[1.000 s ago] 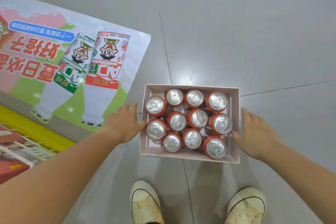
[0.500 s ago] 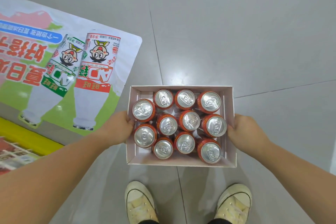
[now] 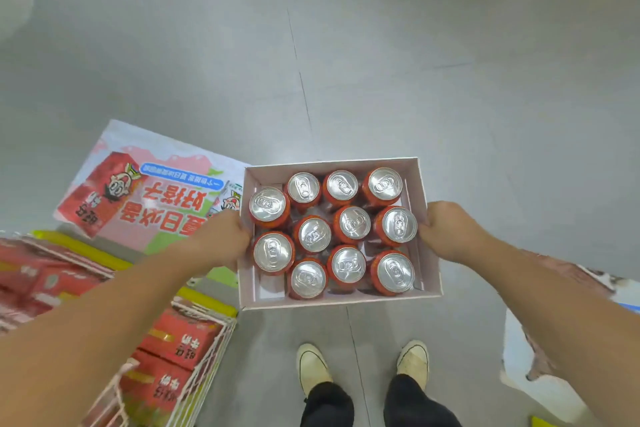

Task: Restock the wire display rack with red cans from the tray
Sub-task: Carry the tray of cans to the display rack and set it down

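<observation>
A shallow white cardboard tray [image 3: 431, 274] holds several upright red cans [image 3: 314, 235] with silver tops. It is lifted off the floor, in front of me. My left hand [image 3: 221, 239] grips the tray's left wall. My right hand [image 3: 446, 230] grips its right wall. The white wire display rack [image 3: 204, 350] stands at the lower left, below my left forearm, with red cartons inside and a yellow top edge.
A printed floor sticker [image 3: 149, 198] with red cartoon packaging lies on the grey tiled floor left of the tray. My two white shoes [image 3: 311, 366] stand below the tray. Another white sticker with a torn edge [image 3: 533, 367] lies at the lower right.
Both hands went from reaching beside the tray to closing on its side walls, and the tray has risen off the floor. The view swung so the wire rack now shows at lower left.
</observation>
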A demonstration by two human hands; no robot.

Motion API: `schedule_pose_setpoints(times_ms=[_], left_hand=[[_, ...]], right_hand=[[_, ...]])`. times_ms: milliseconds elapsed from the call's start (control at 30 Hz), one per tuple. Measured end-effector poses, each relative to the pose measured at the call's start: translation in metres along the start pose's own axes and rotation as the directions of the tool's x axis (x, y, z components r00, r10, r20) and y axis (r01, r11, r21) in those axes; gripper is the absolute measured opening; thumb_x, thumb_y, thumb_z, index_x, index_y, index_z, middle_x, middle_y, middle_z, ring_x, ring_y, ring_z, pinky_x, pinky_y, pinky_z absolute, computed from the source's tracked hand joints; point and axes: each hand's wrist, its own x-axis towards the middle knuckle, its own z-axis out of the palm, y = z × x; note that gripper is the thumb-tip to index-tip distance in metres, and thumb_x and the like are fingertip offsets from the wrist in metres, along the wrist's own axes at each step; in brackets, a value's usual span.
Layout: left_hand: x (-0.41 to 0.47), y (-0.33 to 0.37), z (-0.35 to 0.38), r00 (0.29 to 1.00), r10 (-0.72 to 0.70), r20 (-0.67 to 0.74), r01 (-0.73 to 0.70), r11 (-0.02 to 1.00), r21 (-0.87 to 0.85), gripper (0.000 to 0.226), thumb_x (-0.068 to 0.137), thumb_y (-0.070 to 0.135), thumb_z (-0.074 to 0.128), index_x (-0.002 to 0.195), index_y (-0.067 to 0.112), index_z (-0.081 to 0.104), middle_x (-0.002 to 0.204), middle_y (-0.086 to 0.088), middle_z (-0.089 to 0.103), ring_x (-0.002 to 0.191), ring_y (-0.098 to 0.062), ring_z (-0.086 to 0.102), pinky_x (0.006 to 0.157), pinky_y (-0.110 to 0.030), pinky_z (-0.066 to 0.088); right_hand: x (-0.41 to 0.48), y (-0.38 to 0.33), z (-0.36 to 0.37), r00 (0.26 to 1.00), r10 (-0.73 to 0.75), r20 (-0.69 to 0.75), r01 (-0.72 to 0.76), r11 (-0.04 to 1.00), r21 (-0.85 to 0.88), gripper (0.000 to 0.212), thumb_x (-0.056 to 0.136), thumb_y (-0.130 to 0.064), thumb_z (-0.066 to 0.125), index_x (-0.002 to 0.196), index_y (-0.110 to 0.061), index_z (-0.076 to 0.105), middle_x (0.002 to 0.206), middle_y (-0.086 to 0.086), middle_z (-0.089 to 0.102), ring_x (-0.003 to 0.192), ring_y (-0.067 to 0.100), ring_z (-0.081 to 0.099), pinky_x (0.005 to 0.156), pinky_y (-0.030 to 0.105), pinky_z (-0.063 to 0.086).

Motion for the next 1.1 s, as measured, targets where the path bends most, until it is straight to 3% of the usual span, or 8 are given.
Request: schedule_pose_setpoints(times_ms=[133,200,433,533,633,767,933,1100], left_hand=[[-0.067,0.048,-0.116,0.999,0.013,-0.035,-0.015,0.999,-0.047,0.026,0.094,0.003,0.048,0.073,-0.001,0.064,0.061,-0.016,0.068,0.054,-0.03,0.069,0.046,-0.035,0.058],[-0.086,0.067,-0.168,0.998,0.013,-0.068,-0.015,0.999,-0.036,0.02,0.089,0.0,0.048,0.078,-0.005,0.065,0.059,-0.016,0.067,0.049,-0.029,0.067,0.041,-0.03,0.052],[-0.089,0.128,-0.323,0.983,-0.007,-0.182,-0.005,0.998,-0.064,0.032,0.072,0.016,0.053,0.088,-0.007,0.069,0.074,-0.021,0.071,0.072,-0.039,0.074,0.057,-0.036,0.058],[-0.078,0.158,-0.375,0.969,0.0,-0.246,-0.029,0.993,-0.114,0.019,0.086,0.005,0.052,0.091,-0.002,0.07,0.087,-0.024,0.073,0.08,-0.04,0.075,0.064,-0.044,0.063],[-0.054,0.179,-0.423,0.965,-0.039,-0.261,-0.018,0.976,-0.215,0.018,0.089,0.001,0.053,0.094,0.001,0.071,0.084,-0.022,0.076,0.074,-0.037,0.075,0.062,-0.047,0.064],[-0.012,0.199,-0.49,0.948,-0.103,-0.301,0.014,0.959,-0.282,0.028,0.084,-0.012,0.046,0.072,0.004,0.064,0.05,-0.003,0.066,0.053,-0.024,0.068,0.053,-0.039,0.062],[0.062,0.213,-0.581,0.942,-0.111,-0.318,-0.003,0.941,-0.337,0.016,0.09,0.001,0.053,0.092,0.001,0.069,0.073,-0.013,0.074,0.061,-0.028,0.074,0.051,-0.037,0.06],[0.157,0.227,-0.687,0.942,-0.099,-0.32,-0.019,0.937,-0.348,0.019,0.091,0.0,0.05,0.079,0.007,0.063,0.047,0.003,0.064,0.041,-0.013,0.062,0.038,-0.021,0.046]], right_hand=[[-0.043,-0.105,-0.098,0.996,-0.087,-0.021,0.088,0.996,0.026,0.028,0.087,-0.007,0.055,0.059,-0.01,0.052,0.057,0.006,0.058,0.048,0.019,0.058,0.039,0.022,0.039],[-0.053,-0.151,-0.138,0.992,-0.122,-0.025,0.123,0.991,0.047,0.027,0.088,-0.007,0.054,0.061,-0.007,0.054,0.056,0.007,0.06,0.04,0.015,0.059,0.034,0.02,0.04],[-0.012,-0.298,-0.249,0.961,-0.274,-0.039,0.276,0.96,0.056,0.034,0.094,-0.011,0.049,0.062,-0.003,0.058,0.047,0.004,0.061,0.032,0.014,0.061,0.034,0.022,0.044],[0.027,-0.355,-0.29,0.944,-0.33,-0.015,0.33,0.944,0.001,0.032,0.094,-0.01,0.049,0.063,-0.007,0.056,0.044,-0.001,0.061,0.031,0.011,0.06,0.034,0.02,0.043],[0.071,-0.412,-0.33,0.93,-0.366,0.015,0.366,0.929,-0.045,0.029,0.091,-0.007,0.049,0.063,-0.009,0.056,0.044,-0.002,0.062,0.036,0.014,0.064,0.036,0.023,0.046],[0.123,-0.493,-0.377,0.912,-0.408,0.031,0.409,0.909,-0.08,0.027,0.091,-0.005,0.049,0.064,-0.01,0.054,0.056,0.005,0.062,0.031,0.014,0.059,0.033,0.023,0.044],[0.202,-0.591,-0.416,0.898,-0.437,0.054,0.44,0.893,-0.09,0.027,0.087,0.0,0.046,0.063,-0.006,0.056,0.057,0.009,0.063,0.034,0.017,0.062,0.035,0.023,0.045],[0.296,-0.699,-0.443,0.902,-0.427,0.064,0.432,0.897,-0.095,0.029,0.089,0.003,0.045,0.063,-0.006,0.055,0.044,0.002,0.061,0.032,0.016,0.061,0.033,0.022,0.044]])
